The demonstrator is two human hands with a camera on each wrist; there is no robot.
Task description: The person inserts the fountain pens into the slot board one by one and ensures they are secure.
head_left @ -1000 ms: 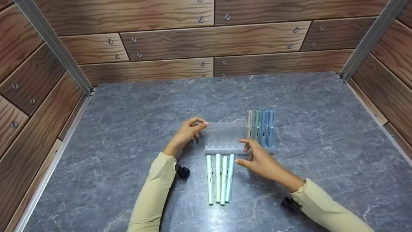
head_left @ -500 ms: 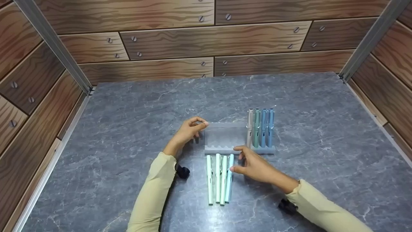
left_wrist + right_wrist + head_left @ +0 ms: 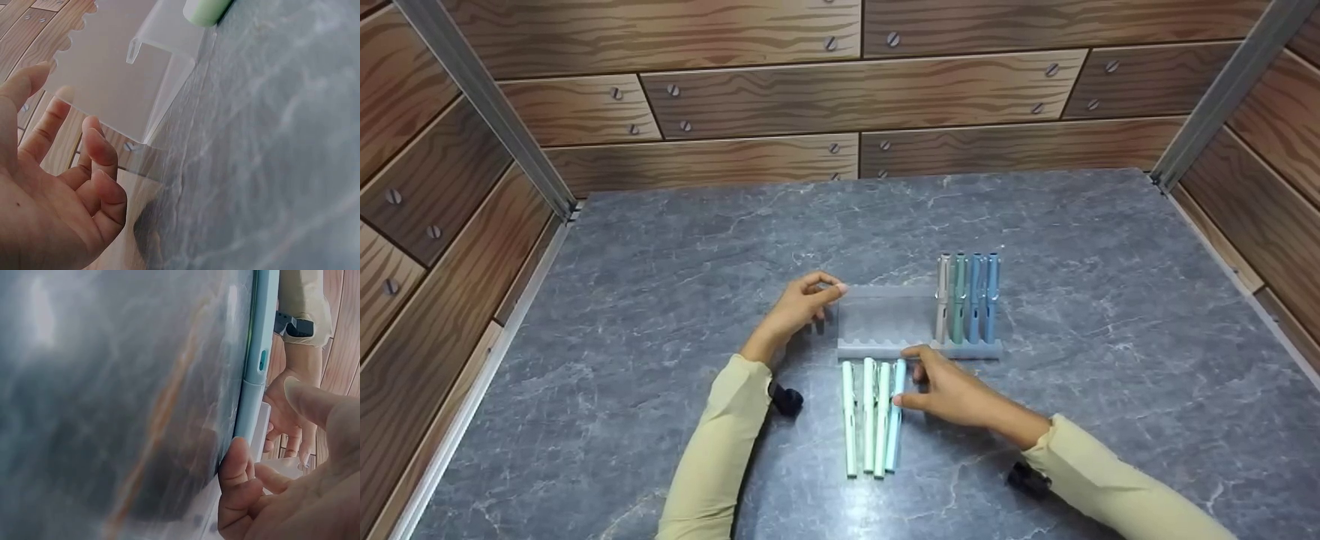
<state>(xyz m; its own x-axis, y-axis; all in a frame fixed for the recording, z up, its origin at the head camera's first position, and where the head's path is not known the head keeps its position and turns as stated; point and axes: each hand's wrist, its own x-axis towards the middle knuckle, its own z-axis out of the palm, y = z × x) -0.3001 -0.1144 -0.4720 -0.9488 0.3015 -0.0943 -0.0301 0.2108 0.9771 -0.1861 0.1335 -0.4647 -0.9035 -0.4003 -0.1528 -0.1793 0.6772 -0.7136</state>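
A clear plastic pen stand [image 3: 885, 313] stands on the table. My left hand [image 3: 797, 309] pinches its upper left corner between thumb and index finger, the other fingers loosely bent in the left wrist view. Several capped pens lie side by side in front of the stand: pale green ones [image 3: 869, 420] and, rightmost, a light blue pen [image 3: 894, 439]. At that light blue pen is my right hand [image 3: 956, 391], thumb and index finger apart along its upper part. In the right wrist view, bent fingers [image 3: 235, 461] meet the light blue pen's side, while the thumb stays off it.
Upright in the stand's right end are a greyish pen [image 3: 943, 307], a green pen [image 3: 958, 307] and two blue pens [image 3: 983, 307]. Notches [image 3: 877, 343] line the stand's front. Wood-patterned walls [image 3: 750, 105] border the grey marbled table [image 3: 697, 247].
My right hand has moved left and slightly down, from in front of the stand to the light blue pen. The left hand keeps its place on the stand's corner.
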